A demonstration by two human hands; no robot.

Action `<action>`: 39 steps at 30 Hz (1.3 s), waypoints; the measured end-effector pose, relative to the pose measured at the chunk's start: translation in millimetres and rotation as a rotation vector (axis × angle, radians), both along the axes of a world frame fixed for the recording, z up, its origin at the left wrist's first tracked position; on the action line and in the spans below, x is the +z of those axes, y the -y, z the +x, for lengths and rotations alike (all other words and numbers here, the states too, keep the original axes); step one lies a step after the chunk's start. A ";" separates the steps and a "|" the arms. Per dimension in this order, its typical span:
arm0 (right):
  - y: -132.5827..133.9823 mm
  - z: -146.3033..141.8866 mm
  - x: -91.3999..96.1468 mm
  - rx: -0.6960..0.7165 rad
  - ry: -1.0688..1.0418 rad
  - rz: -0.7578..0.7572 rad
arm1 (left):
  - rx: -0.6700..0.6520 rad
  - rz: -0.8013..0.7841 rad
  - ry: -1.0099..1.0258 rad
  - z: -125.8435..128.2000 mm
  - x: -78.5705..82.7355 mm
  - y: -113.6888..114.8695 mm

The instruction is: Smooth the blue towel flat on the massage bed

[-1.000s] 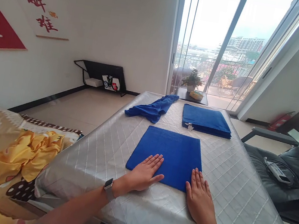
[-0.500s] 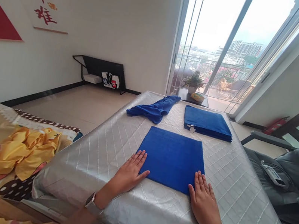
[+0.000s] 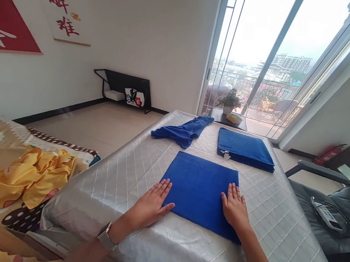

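Folded blue rectangular cloth (image 3: 197, 193) reaches from left hand (image 3: 149, 205) to beneath right hand (image 3: 235, 211). Both lie flat, gripping nothing.

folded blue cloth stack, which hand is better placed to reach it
Probably the right hand, resting on the right of the flat rectangular blue cloth, nearer the stack; the left hand is at the cloth's left edge.

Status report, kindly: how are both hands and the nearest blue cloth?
Left hand open, at left edge of nearest blue cloth. Right hand open, on its right side. Cloth flat. Crumpled cloth and blue stack lie beyond.
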State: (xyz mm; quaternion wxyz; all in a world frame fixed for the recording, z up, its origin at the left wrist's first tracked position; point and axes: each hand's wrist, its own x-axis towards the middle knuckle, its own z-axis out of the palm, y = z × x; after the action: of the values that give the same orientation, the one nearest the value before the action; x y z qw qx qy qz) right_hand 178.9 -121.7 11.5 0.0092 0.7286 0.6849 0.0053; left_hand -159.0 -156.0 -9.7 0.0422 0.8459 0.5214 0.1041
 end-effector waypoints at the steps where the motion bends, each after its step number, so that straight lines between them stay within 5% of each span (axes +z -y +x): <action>1: -0.3 0.5 -4.9 -0.008 -0.009 0.000 | -0.006 -0.013 -0.002 3.6 5.3 -2.2; 4: 1.1 2.3 -12.7 -0.008 -0.034 0.007 | -0.078 -0.056 -0.003 32.4 26.3 -11.8; 8: 2.9 4.4 -11.0 0.005 -0.025 0.015 | -0.368 -0.068 0.018 107.3 46.6 -27.2; 12: 6.5 7.1 -7.2 0.082 0.011 -0.012 | -0.491 0.022 0.063 180.7 41.5 -39.9; 16: 9.2 6.6 -3.8 0.078 0.045 -0.043 | -0.457 0.084 0.124 205.8 24.0 -47.2; 20: 7.2 3.2 -2.1 0.049 0.026 -0.029 | -0.393 0.049 0.072 180.7 12.7 -54.3; 31: 2.1 4.3 -9.3 -0.011 -0.031 -0.005 | 0.000 -0.059 0.006 45.6 13.0 -95.7; 39: 1.8 4.6 -9.9 0.002 0.028 -0.010 | 0.068 -0.051 0.033 32.2 3.8 -99.4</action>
State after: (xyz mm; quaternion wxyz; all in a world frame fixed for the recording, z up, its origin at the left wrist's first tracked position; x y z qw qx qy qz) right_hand 183.6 -123.6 1.6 0.0225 0.7279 0.6852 0.0119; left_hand -126.8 -56.7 -5.9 0.0686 0.8246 0.5514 0.1061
